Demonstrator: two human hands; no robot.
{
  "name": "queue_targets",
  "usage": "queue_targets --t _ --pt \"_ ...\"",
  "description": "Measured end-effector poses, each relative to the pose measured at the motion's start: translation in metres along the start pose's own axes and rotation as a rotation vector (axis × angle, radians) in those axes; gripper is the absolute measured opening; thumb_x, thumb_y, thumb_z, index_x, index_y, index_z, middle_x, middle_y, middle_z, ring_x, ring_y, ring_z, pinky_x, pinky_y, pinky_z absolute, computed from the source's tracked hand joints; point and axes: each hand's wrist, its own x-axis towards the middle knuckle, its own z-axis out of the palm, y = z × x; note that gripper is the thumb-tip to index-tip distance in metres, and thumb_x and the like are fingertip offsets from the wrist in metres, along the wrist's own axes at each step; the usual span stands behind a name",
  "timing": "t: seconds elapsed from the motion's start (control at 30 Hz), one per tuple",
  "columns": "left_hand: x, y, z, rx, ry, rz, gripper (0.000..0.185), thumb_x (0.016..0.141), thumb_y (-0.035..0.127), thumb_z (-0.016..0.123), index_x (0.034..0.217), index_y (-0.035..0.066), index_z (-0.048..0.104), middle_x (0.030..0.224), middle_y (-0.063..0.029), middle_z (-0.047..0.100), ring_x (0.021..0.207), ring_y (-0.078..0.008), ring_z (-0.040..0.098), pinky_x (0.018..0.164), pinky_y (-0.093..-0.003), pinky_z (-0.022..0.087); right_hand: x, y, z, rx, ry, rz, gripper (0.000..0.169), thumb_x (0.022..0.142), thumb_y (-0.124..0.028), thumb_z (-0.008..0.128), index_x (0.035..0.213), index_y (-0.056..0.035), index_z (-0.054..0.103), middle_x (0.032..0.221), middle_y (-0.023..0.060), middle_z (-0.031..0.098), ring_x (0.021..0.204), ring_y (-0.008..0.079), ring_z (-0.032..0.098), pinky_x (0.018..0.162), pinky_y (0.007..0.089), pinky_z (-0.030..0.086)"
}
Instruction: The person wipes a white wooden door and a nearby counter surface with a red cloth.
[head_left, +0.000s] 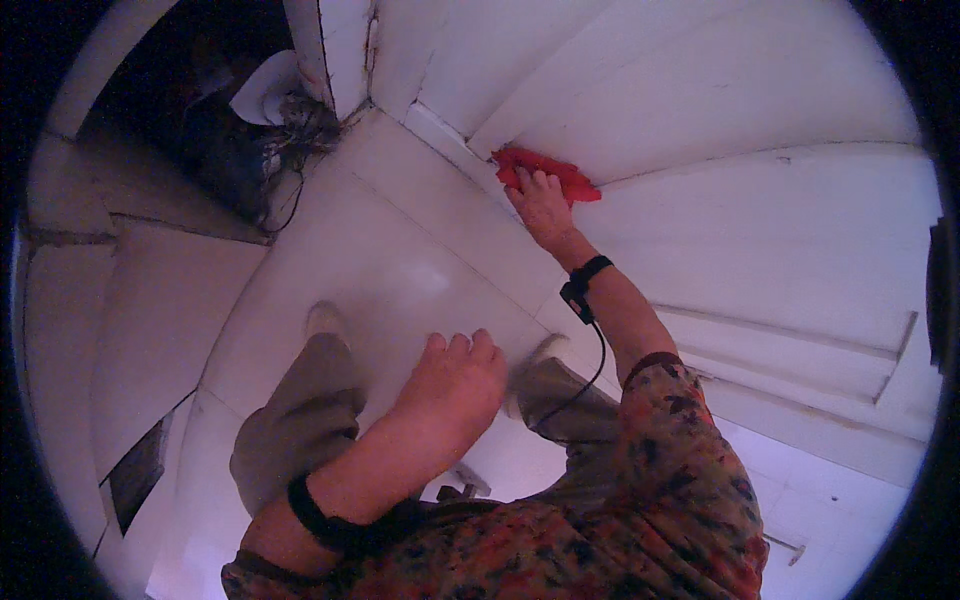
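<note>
A crumpled red cloth (577, 182) lies against the foot of the white panelled surface, beside a raised ledge. My right hand (541, 206) is on the cloth, its fingers bent over the near side and pressing it to the surface. In front of my body hangs my left hand (454, 382), back upward, fingers curled in. Nothing shows in it, though its palm is hidden. Below it are my legs and the pale floor (420, 277). A black band with a small device and a cable (577, 296) circles my right wrist.
At the upper left, a dark opening holds a tangle of cables (300, 124) and a white object (266, 86). One loose black cable curves onto the floor. A white panel with raised moulding (780, 330) stands on the right. A dark rectangular opening (139, 476) sits at lower left.
</note>
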Motion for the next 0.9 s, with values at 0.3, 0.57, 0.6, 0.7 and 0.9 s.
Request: queue_targets --t 0.3,0.57,0.6,0.7,0.9 --pt "-0.013 -0.008 -0.001 -0.006 -0.094 0.026 0.022 0.081 0.012 0.05 0.098 0.0 0.055 0.104 -0.0182 0.054 0.095 -0.0327 0.056 0.08 -0.0445 0.044 0.03 -0.045 0.058 -0.029 -0.073 0.069 0.028 0.077 -0.016 0.053 0.103 -0.0083 0.061 0.113 0.0186 0.052 0.098 0.0291 0.046 0.075 0.0385 0.039" --pt "-0.004 -0.01 0.007 -0.012 0.121 0.042 0.022 0.07 0.004 0.057 0.092 -0.002 0.057 0.092 -0.0142 0.053 0.084 -0.0249 0.054 0.073 -0.0365 0.04 0.039 -0.047 0.064 -0.005 -0.171 0.157 0.02 0.076 -0.017 0.053 0.088 -0.004 0.063 0.088 0.0153 0.058 0.084 0.0297 0.052 0.065 0.0408 0.042" --pt "-0.004 -0.01 0.005 -0.012 0.108 0.043 0.021 0.07 0.004 0.057 0.091 -0.002 0.057 0.091 -0.0141 0.053 0.084 -0.0249 0.054 0.073 -0.0366 0.04 0.032 -0.048 0.069 0.014 -0.205 0.244 0.018 0.077 -0.016 0.053 0.086 -0.0044 0.064 0.087 0.0147 0.059 0.086 0.0295 0.052 0.067 0.0406 0.043" --pt "-0.009 -0.009 0.001 -0.036 0.088 0.038 0.019 0.071 0.004 0.056 0.089 -0.001 0.057 0.09 -0.014 0.053 0.084 -0.0249 0.054 0.073 -0.0368 0.04 0.008 -0.052 0.071 0.04 -0.32 0.362 0.017 0.08 -0.015 0.052 0.081 -0.0049 0.066 0.086 0.0132 0.06 0.089 0.0298 0.053 0.07 0.0405 0.044" --pt "-0.007 -0.008 -0.006 -0.084 -0.004 0.046 0.022 0.08 0.011 0.049 0.098 0.0 0.054 0.101 -0.0174 0.053 0.093 -0.0311 0.055 0.083 -0.0445 0.042 -0.001 -0.033 0.048 0.133 -0.466 0.358 0.019 0.078 -0.016 0.055 0.087 -0.003 0.065 0.093 0.0146 0.061 0.088 0.0306 0.059 0.07 0.0409 0.049"
